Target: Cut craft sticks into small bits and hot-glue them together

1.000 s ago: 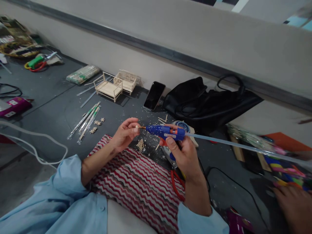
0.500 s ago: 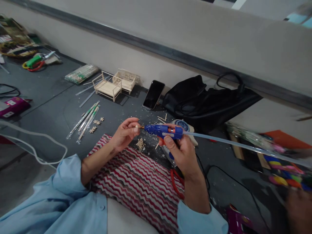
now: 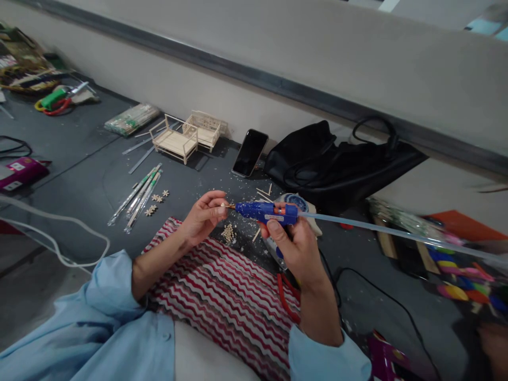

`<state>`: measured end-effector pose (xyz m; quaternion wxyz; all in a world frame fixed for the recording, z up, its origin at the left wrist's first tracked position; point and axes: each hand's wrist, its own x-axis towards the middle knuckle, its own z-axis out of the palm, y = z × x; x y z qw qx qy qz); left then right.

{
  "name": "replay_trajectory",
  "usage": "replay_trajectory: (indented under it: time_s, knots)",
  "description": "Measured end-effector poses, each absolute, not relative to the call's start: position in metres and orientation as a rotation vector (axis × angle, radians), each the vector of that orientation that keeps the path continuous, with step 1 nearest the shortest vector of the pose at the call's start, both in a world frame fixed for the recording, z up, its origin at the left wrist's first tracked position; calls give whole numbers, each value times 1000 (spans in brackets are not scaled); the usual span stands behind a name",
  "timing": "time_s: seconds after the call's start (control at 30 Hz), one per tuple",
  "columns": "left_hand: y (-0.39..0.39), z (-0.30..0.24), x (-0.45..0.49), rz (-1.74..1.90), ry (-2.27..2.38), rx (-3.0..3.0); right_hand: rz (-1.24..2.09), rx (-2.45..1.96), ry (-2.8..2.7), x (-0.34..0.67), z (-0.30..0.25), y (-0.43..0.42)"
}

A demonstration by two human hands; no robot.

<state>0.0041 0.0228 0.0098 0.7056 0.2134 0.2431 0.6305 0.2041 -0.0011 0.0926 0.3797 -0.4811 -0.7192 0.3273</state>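
My right hand (image 3: 297, 241) is wrapped round a blue hot glue gun (image 3: 262, 212), and a long clear glue stick (image 3: 369, 225) runs out of its back end. The nozzle points left, right at the fingertips of my left hand (image 3: 204, 216). Between that thumb and forefinger is pinched a tiny pale wooden piece (image 3: 223, 206), too small to make out fully, at the nozzle tip. Just below lies a pile of small wooden bits (image 3: 228, 233). Flower-shaped wooden pieces (image 3: 157, 198) rest on the table to the left.
Two miniature stick-built furniture pieces (image 3: 177, 142) and a phone (image 3: 250, 153) stand near the wall. A black bag (image 3: 317, 164) lies behind the glue gun. Wrapped sticks (image 3: 138, 196) lie left. Red-handled pliers (image 3: 286, 299) rest on a striped cloth (image 3: 222, 301). Another person's hand (image 3: 494, 344) shows at lower right.
My hands, the glue gun and the small piece hold nearly the same position. The other person's hand at the lower right has shifted slightly right and down.
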Motion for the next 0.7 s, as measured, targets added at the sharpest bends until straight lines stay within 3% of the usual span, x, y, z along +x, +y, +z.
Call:
replay_trajectory:
  time_s: [0.7]
  knots:
    - [24,11,4,1405,549,480,862,-1211,-1864,207,91,1]
